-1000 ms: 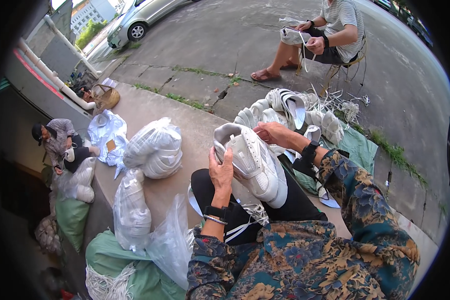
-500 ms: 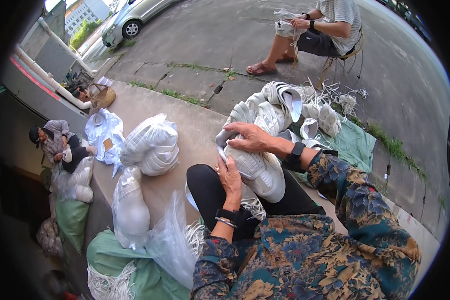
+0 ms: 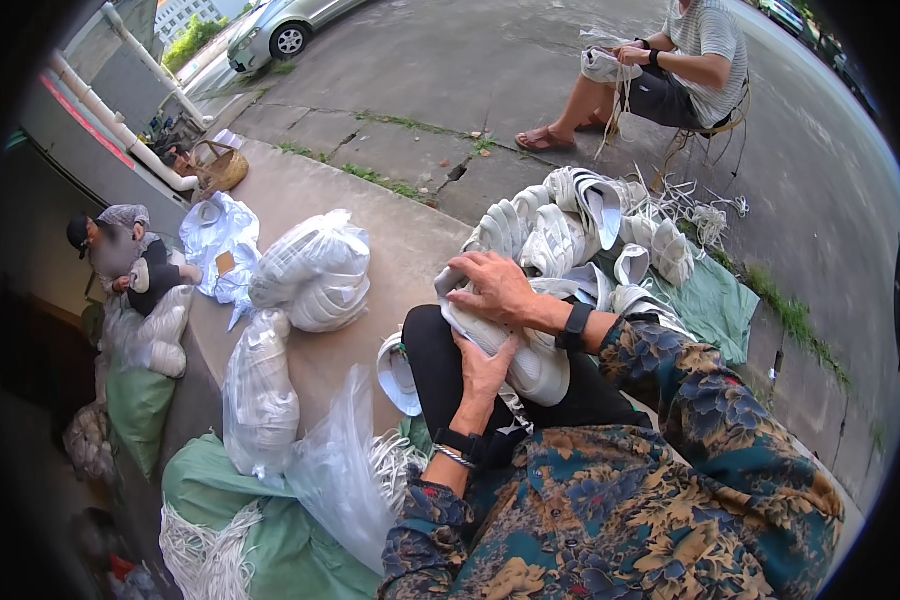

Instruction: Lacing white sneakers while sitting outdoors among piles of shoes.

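A white mesh shoe upper (image 3: 538, 372) rests across my lap, its padded opening pointing away from me. My right hand (image 3: 498, 290) grips it from above, with the fingers curled over the rim of the opening. From the left, my left hand (image 3: 487, 368) holds the shoe's side, thumb lying across the top near the right wrist. The fingertips of the left hand are hidden beneath the shoe. Just beyond my hands lies a heap of white shoe uppers (image 3: 553, 240), some nested in a row, on a green sack (image 3: 722, 300).
Left of me are clear bags of shoe uppers (image 3: 315, 270), an open plastic bag (image 3: 342, 470) and white laces (image 3: 210, 548) on a green sack (image 3: 195, 480). Another white shoe piece (image 3: 398, 375) lies by my knee. Two people sit nearby, at far left and top right. A car (image 3: 300, 25) stands behind.
My left hand has slid from beside the opening down to the shoe's side, its thumb now across the top. My right hand keeps its hold. The whole view has shifted slightly.
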Motion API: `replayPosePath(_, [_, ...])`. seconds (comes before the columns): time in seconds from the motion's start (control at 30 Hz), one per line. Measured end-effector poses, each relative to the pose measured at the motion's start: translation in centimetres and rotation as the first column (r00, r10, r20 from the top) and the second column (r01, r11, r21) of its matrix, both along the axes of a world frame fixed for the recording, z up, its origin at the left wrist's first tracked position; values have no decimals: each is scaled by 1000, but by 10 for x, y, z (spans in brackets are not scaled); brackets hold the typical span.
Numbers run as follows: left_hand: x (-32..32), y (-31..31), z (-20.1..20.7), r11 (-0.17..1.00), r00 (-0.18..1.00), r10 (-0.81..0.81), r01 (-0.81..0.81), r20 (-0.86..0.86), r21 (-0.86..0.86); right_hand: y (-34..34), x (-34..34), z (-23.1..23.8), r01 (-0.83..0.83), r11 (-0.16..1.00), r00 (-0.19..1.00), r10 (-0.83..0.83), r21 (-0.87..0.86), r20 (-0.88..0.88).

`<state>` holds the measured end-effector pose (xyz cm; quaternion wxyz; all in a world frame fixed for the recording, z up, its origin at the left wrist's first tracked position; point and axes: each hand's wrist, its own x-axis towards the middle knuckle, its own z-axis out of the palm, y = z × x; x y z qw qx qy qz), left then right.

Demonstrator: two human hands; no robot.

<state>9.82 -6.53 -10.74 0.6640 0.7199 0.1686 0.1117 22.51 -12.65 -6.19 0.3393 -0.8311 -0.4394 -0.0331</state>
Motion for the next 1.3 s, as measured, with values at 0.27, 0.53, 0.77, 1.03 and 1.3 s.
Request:
replayPosePath(0.27, [-28, -6, 22, 998, 994, 55, -53, -99, 16, -49, 12, -28, -71, 960, 778, 224, 271, -587])
replayPosePath(0.53, [-115, 32, 32, 910, 982, 183, -187, 47, 369, -138, -61, -58, -31, 987, 772, 123, 157, -624])
replayPosePath(0.77, [-158, 99, 13, 960, 939, 206, -139, -276, 242, -155, -81, -67, 103, 994, 729, -56, 28, -682])
replayPosePath(1.03, [-160, 64, 46, 681, 955, -110, 273, -275, 679, -118, -103, 20, -205, 950, 967, 234, 233, -101])
replayPosePath(1.3, [-164, 50, 81, 784, 917, -331, 400, -224, 476, -50, -152, 13, -576, 756, 594, 648, 309, -476])
